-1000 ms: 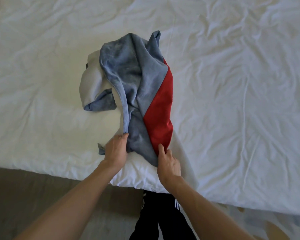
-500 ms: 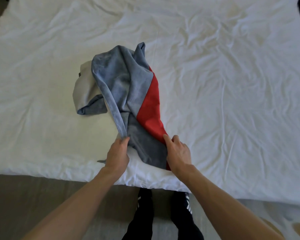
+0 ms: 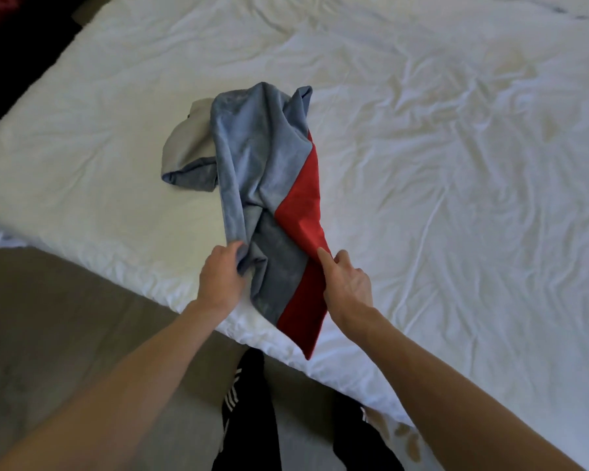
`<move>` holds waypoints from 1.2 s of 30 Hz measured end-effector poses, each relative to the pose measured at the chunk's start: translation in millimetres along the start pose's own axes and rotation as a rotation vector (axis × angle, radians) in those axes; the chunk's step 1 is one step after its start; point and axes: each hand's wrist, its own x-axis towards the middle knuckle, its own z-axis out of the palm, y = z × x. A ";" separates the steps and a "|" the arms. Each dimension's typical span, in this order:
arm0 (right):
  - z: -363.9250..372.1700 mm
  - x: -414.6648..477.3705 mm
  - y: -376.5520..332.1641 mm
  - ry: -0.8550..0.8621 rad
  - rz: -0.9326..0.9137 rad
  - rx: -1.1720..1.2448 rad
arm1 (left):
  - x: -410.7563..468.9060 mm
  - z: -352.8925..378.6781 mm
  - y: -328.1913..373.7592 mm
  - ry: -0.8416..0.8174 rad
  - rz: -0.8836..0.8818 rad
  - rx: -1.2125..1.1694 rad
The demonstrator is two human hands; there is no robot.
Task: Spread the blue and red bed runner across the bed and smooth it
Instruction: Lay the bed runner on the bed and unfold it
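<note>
On the white bed [image 3: 456,198], the blue and red bed runner [image 3: 266,185] is bunched near the 6 o'clock edge. A blue fold is gripped by the left hand [image 3: 220,278]; the red side is touched by the right hand [image 3: 349,287], but a grip cannot be told. It should be pulled apart slowly; most room is left at 3 o'clock.
</note>
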 end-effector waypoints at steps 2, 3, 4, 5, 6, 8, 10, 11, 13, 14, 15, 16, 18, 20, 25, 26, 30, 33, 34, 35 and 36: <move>-8.9 -5.8 12.4 0.004 -0.026 -0.015 | -10.2 0.3 16.7 -0.009 -0.075 -0.013; -12.7 -9.0 18.1 0.007 -0.036 -0.021 | -15.5 0.2 24.8 -0.018 -0.100 -0.024; -15.3 -12.4 23.6 0.006 -0.049 -0.033 | -21.0 -0.3 32.9 -0.021 -0.112 -0.037; -17.4 -15.8 28.7 0.002 -0.062 -0.047 | -25.9 0.0 39.4 -0.022 -0.115 -0.050; -18.7 -19.5 33.6 -0.001 -0.072 -0.059 | -31.4 0.0 45.7 -0.019 -0.116 -0.059; -19.4 -26.2 43.9 -0.001 -0.083 -0.077 | -42.1 2.6 55.0 -0.007 -0.119 -0.080; -19.5 -34.2 53.7 -0.001 -0.085 -0.094 | -54.0 5.3 62.4 0.005 -0.130 -0.099; -20.2 -38.4 58.5 0.000 -0.084 -0.104 | -59.9 6.3 65.3 0.011 -0.131 -0.104; -22.9 -48.2 69.9 0.008 -0.075 -0.111 | -72.4 8.0 69.7 0.014 -0.128 -0.107; -25.2 -54.4 76.1 0.018 -0.066 -0.113 | -79.3 8.7 71.8 0.014 -0.128 -0.107; -27.5 -60.7 82.3 0.028 -0.059 -0.122 | -86.1 9.9 72.9 0.018 -0.127 -0.106; -29.5 -67.2 88.2 0.033 -0.059 -0.136 | -93.7 11.4 73.7 0.018 -0.129 -0.101; -32.5 -80.9 99.8 0.043 -0.049 -0.163 | -110.0 16.6 77.0 0.000 -0.110 -0.081; -34.2 -93.6 109.1 0.058 -0.035 -0.194 | -124.6 23.4 85.0 -0.021 -0.081 -0.062; -28.7 -128.0 135.2 0.040 -0.071 -0.220 | -160.7 42.1 119.3 -0.031 -0.091 -0.104; -27.9 -131.8 140.8 0.044 -0.072 -0.214 | -167.5 45.4 127.2 -0.031 -0.098 -0.109; -26.2 -142.9 166.3 0.049 -0.100 -0.203 | -193.5 62.1 156.4 -0.056 -0.121 -0.115; -30.7 -152.4 194.8 0.012 -0.133 -0.208 | -214.7 77.7 176.5 -0.073 -0.145 -0.119; -35.0 -155.7 205.7 -0.001 -0.147 -0.216 | -221.9 82.0 184.1 -0.071 -0.157 -0.116; -40.7 -158.9 216.2 -0.008 -0.160 -0.231 | -228.7 85.8 191.9 -0.065 -0.172 -0.107; -46.7 -161.7 226.5 -0.010 -0.170 -0.241 | -235.3 90.5 200.0 -0.055 -0.189 -0.096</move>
